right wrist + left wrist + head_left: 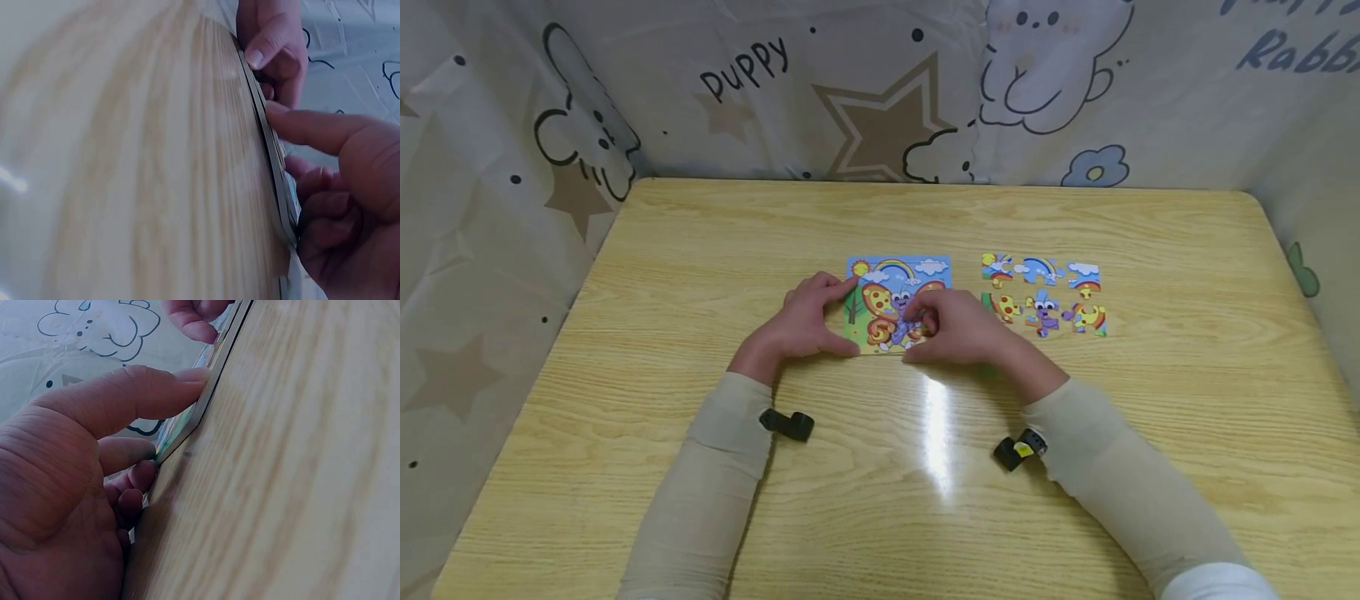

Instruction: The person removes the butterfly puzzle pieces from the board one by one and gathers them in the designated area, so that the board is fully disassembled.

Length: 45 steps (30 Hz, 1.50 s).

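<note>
A puzzle board (887, 265) with a rainbow, a sun and a purple butterfly lies flat on the table. At its left side is my left hand (805, 321), the thumb at the near edge and the index finger at the upper left. In the left wrist view, straight thumb and finger touch the board's edge (199, 415). My right hand (958, 327) is over the board's lower right, fingers bent down on the picture and thumb (306, 128) at the near rim. Those fingers hide part of the board, and I cannot tell whether they hold a piece.
Right of the board, loose puzzle pieces (1042, 313) lie in rows on the wooden table (865, 500). A bit of green shows under the right wrist. A printed curtain (670, 125) stands behind the table's back edge.
</note>
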Each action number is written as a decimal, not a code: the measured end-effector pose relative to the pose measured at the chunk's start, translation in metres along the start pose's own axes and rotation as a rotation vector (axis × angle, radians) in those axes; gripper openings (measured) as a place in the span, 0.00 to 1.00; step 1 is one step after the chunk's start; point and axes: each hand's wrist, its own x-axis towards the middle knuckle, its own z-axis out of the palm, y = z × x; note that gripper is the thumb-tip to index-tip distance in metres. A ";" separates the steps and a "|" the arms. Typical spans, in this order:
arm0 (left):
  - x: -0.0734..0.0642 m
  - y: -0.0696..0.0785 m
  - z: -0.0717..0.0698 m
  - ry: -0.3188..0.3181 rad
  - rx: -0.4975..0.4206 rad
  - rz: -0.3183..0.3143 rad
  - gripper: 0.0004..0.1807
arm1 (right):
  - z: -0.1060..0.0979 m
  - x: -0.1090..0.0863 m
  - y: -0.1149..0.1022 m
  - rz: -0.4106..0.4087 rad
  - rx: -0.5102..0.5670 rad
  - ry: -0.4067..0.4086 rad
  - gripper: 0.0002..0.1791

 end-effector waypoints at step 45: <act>0.000 0.001 0.001 0.012 0.017 0.009 0.58 | -0.013 -0.059 0.011 0.007 0.075 0.197 0.24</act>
